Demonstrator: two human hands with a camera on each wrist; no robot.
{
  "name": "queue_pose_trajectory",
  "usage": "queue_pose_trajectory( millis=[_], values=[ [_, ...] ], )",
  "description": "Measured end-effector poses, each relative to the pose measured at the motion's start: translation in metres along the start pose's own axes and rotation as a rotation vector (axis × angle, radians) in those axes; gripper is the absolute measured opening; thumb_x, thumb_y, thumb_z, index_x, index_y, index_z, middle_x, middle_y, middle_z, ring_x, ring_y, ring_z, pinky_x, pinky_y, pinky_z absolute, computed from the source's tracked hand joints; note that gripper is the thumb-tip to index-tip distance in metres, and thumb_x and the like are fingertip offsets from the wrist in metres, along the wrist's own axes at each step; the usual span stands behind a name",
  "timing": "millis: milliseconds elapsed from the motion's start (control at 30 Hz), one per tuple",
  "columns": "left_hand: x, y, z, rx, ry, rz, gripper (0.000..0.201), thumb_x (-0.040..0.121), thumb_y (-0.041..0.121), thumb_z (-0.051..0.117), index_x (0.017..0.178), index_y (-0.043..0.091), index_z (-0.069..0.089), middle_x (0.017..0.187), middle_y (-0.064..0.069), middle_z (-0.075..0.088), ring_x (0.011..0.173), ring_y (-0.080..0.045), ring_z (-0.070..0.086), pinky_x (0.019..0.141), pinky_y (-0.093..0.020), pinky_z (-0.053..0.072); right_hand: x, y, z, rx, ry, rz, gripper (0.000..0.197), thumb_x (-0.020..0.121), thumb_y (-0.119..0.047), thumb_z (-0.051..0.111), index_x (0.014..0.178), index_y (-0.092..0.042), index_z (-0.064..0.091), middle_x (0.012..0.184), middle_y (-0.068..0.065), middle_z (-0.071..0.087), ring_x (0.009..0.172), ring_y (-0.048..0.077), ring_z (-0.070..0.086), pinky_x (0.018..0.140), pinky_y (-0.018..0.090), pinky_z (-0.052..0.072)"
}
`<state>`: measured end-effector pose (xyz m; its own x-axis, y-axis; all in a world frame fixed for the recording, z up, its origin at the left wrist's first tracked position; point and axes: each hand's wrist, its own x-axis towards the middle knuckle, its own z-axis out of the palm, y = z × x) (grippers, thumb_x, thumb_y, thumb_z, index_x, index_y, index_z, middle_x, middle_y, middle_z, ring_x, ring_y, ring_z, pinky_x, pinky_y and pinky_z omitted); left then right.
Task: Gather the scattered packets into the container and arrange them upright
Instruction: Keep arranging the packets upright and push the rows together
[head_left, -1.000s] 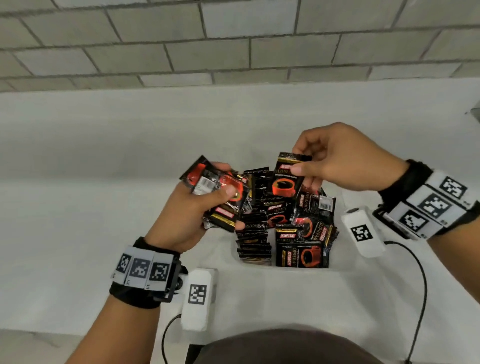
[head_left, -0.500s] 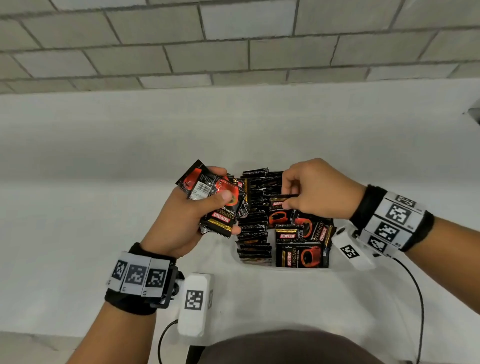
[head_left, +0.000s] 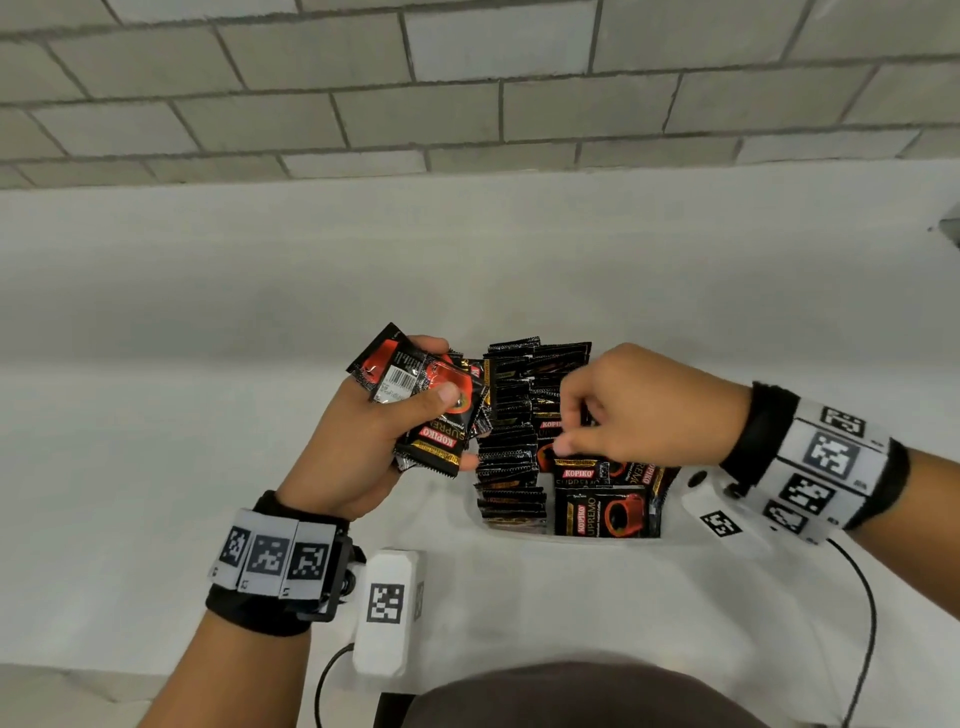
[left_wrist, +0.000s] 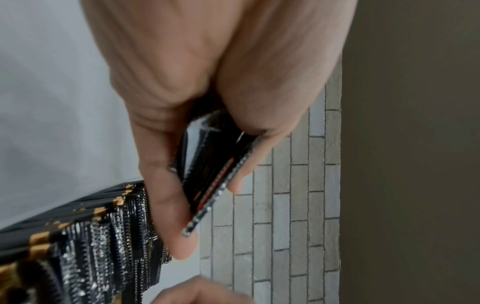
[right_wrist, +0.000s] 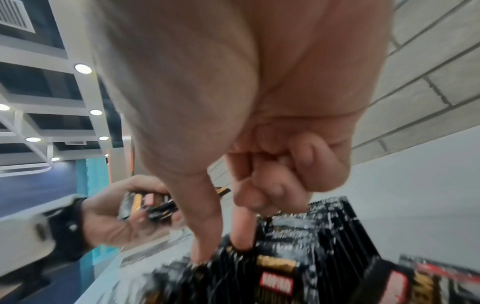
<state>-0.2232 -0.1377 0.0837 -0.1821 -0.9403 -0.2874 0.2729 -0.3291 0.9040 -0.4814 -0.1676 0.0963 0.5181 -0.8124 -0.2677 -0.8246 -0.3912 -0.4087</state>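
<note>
Just left of the white container (head_left: 571, 535), the left hand (head_left: 358, 447) grips a fanned bunch of black-and-red packets (head_left: 431, 410), thumb pressed across the top one; inside the container, rows of packets (head_left: 509, 467) stand upright on edge at its left side, while those at the near right lean with their printed faces showing. Over that right part the right hand (head_left: 639, 410) reaches down, thumb and forefinger pinching the top edge of one packet (head_left: 576, 470) among the others, the remaining fingers curled; white wrist cameras (head_left: 387, 613) with black cables sit on the white table (head_left: 156, 467) below a grey block wall (head_left: 467, 93).
</note>
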Motion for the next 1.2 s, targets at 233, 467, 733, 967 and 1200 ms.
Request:
queue_pose_trajectory(
  millis=[233, 467, 733, 967, 1200],
  values=[
    [-0.001, -0.002, 0.000, 0.012, -0.007, 0.003, 0.040, 0.090, -0.002, 0.063, 0.129, 0.007, 0.057, 0.106, -0.015, 0.070, 0.095, -0.043, 0.071, 0.063, -0.052, 0.062, -0.010, 0.007, 0.028, -0.278, -0.236, 0.041, 0.055, 0.079, -0.053, 0.076, 0.124, -0.026, 0.060, 0.090, -0.008, 0.061, 0.083, 0.016, 0.059, 0.061, 0.026, 0.043],
    [-0.001, -0.002, 0.002, 0.014, -0.012, -0.001, 0.040, 0.089, 0.000, 0.064, 0.127, 0.008, 0.058, 0.106, -0.015, 0.070, 0.093, -0.040, 0.072, 0.063, -0.053, 0.062, -0.018, 0.009, 0.021, -0.326, -0.304, 0.018, 0.023, 0.087, -0.043, 0.069, 0.091, -0.020, 0.068, 0.068, -0.005, 0.055, 0.061, 0.010, 0.050, 0.061, 0.031, 0.046],
    [-0.001, -0.001, 0.004, 0.009, -0.014, 0.001, 0.043, 0.088, 0.000, 0.064, 0.129, 0.006, 0.056, 0.105, -0.014, 0.071, 0.091, -0.037, 0.072, 0.060, -0.051, 0.062, -0.028, 0.016, 0.004, -0.484, -0.269, 0.090, 0.019, 0.087, -0.034, 0.062, 0.087, -0.016, 0.067, 0.072, 0.001, 0.059, 0.058, 0.015, 0.046, 0.051, 0.027, 0.037],
    [-0.001, -0.001, 0.006, 0.010, -0.034, -0.017, 0.041, 0.090, 0.001, 0.064, 0.130, 0.007, 0.057, 0.106, -0.015, 0.071, 0.093, -0.039, 0.071, 0.062, -0.052, 0.062, -0.025, 0.018, 0.009, -0.358, -0.297, 0.150, 0.031, 0.081, -0.041, 0.075, 0.103, -0.021, 0.067, 0.084, -0.005, 0.063, 0.064, 0.009, 0.050, 0.056, 0.026, 0.039],
    [-0.009, -0.010, 0.029, -0.025, -0.172, -0.042, 0.037, 0.093, -0.002, 0.060, 0.128, 0.009, 0.056, 0.115, -0.018, 0.069, 0.095, -0.041, 0.072, 0.064, -0.054, 0.062, -0.023, -0.006, -0.033, 0.208, 0.092, 0.096, 0.031, 0.077, -0.064, 0.072, 0.085, -0.034, 0.069, 0.067, -0.016, 0.062, 0.056, 0.000, 0.053, 0.058, 0.022, 0.043]
  ],
)
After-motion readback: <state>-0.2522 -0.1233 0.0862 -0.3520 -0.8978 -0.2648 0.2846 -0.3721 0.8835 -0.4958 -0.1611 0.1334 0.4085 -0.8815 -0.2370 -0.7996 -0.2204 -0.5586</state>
